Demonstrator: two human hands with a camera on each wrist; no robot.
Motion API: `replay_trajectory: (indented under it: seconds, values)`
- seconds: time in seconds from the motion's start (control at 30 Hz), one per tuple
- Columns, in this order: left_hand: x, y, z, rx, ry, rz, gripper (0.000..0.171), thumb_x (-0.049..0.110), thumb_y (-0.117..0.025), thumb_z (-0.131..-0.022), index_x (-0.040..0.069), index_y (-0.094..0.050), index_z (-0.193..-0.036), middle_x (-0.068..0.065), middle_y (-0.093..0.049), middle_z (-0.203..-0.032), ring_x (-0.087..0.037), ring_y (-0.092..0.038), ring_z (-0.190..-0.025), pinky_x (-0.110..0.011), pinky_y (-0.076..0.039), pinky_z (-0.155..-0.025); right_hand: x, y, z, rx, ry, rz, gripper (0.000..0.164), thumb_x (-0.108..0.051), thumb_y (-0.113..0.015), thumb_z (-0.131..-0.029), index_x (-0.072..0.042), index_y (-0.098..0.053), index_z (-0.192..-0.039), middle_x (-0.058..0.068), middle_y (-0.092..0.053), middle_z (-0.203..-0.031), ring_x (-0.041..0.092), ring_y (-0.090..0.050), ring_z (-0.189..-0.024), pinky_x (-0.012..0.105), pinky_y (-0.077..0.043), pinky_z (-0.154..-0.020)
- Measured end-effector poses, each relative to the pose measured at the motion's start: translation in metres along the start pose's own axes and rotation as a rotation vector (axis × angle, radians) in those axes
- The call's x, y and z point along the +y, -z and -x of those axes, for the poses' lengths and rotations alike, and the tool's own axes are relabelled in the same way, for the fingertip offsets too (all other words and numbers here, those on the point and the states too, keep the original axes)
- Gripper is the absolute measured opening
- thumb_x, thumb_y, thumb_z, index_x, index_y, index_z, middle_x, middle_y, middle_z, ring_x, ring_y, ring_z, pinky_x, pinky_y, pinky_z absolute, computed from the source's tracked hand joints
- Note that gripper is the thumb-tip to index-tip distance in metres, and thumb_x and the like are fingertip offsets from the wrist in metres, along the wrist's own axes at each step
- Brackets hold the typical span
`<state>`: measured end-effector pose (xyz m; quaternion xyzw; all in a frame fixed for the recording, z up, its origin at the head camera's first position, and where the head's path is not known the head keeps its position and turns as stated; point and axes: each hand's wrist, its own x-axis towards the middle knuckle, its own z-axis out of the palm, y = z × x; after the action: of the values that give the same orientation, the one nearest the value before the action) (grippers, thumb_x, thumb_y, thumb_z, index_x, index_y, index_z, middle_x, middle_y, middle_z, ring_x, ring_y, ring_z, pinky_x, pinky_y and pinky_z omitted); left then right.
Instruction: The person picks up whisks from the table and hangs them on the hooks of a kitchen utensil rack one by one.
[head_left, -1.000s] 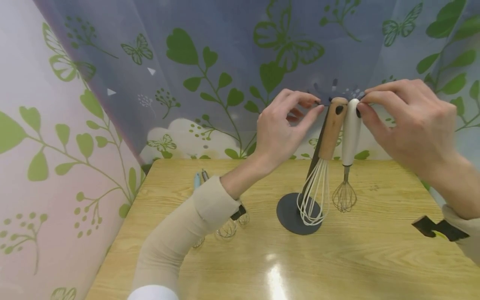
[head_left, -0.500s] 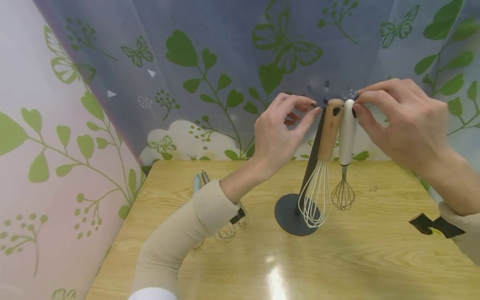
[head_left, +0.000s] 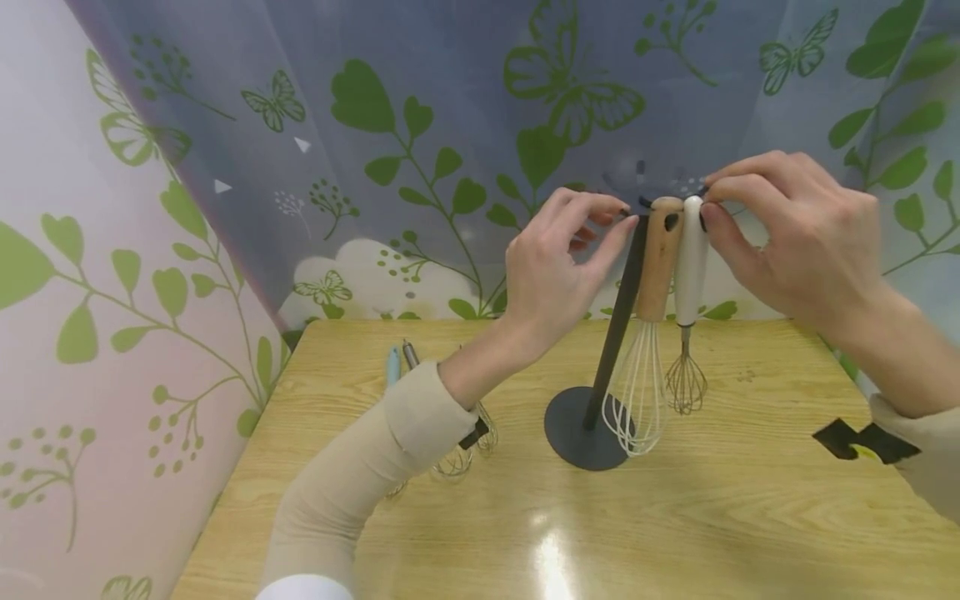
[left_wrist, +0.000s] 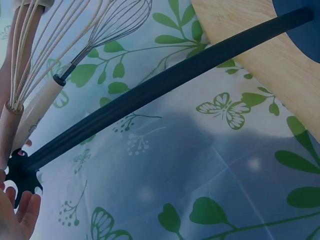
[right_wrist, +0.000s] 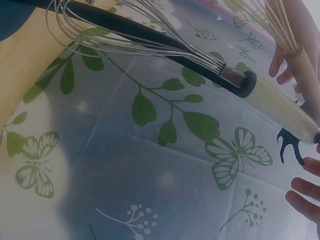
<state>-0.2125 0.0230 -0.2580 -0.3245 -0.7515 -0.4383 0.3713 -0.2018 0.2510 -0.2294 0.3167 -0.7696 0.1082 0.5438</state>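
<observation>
A dark utensil stand (head_left: 619,308) with a round base and hooks at its top stands on the table. On it hang a whisk with a wooden handle (head_left: 657,262) and white wires, and a smaller whisk with a white handle (head_left: 691,262) and metal wires. Left of the stand's top, my left hand (head_left: 562,258) pinches a hook between thumb and forefinger. My right hand (head_left: 798,237) pinches a dark hook at the top of the white handle; its fingertips partly cover that spot. In the left wrist view, hooks (left_wrist: 22,175) spread beside the left fingers.
Several more whisks (head_left: 453,461) lie on the wooden table (head_left: 675,533), partly hidden under my left sleeve; a light blue handle (head_left: 393,365) shows there. Patterned cloth (head_left: 420,125) hangs right behind the table, with another at the left.
The stand's top has turned slightly, and both whisks have shifted a little left. My right hand has moved left with them; my left hand has shifted slightly left, still pinching its hook.
</observation>
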Motion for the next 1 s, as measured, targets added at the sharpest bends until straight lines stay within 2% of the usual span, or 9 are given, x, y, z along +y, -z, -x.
replay_trajectory:
  seconds: [0.33,0.63,0.87,1.0]
  values:
    - [-0.003,0.001,0.001,0.031,-0.034,0.002,0.017,0.022,-0.076,-0.099,0.006,-0.077,-0.107,-0.009,-0.073,-0.099,-0.017,-0.073,-0.082,-0.004,-0.052,-0.079,0.0,-0.007,-0.002,0.017,-0.004,-0.032,0.043,-0.036,-0.054,-0.106,0.0,-0.075,-0.095,0.017,-0.077,-0.098,0.041,-0.069,-0.079,0.05,-0.036,-0.05]
    - [-0.003,0.003,0.004,0.055,-0.035,0.008,0.016,0.02,-0.077,-0.098,0.005,-0.077,-0.104,-0.009,-0.073,-0.097,-0.017,-0.072,-0.081,-0.007,-0.055,-0.077,0.0,-0.013,-0.002,0.023,-0.025,-0.069,0.036,-0.031,-0.057,-0.103,0.0,-0.075,-0.097,0.016,-0.078,-0.099,0.04,-0.07,-0.082,0.041,-0.033,-0.052]
    - [0.002,0.005,0.004,0.052,-0.028,0.022,0.015,0.02,-0.076,-0.099,0.006,-0.077,-0.102,-0.008,-0.073,-0.097,-0.017,-0.071,-0.081,-0.008,-0.055,-0.077,0.0,-0.015,-0.002,0.02,-0.033,-0.097,0.039,-0.033,-0.055,-0.105,0.001,-0.075,-0.097,0.016,-0.079,-0.101,0.04,-0.071,-0.082,0.035,-0.032,-0.053]
    - [0.005,0.006,0.005,0.048,-0.049,0.008,0.014,0.02,-0.075,-0.1,0.007,-0.078,-0.102,-0.007,-0.073,-0.096,-0.016,-0.071,-0.082,-0.008,-0.055,-0.077,-0.001,-0.015,-0.002,0.01,-0.043,-0.121,0.04,-0.033,-0.055,-0.105,0.001,-0.075,-0.097,0.016,-0.08,-0.102,0.039,-0.071,-0.083,0.032,-0.033,-0.055]
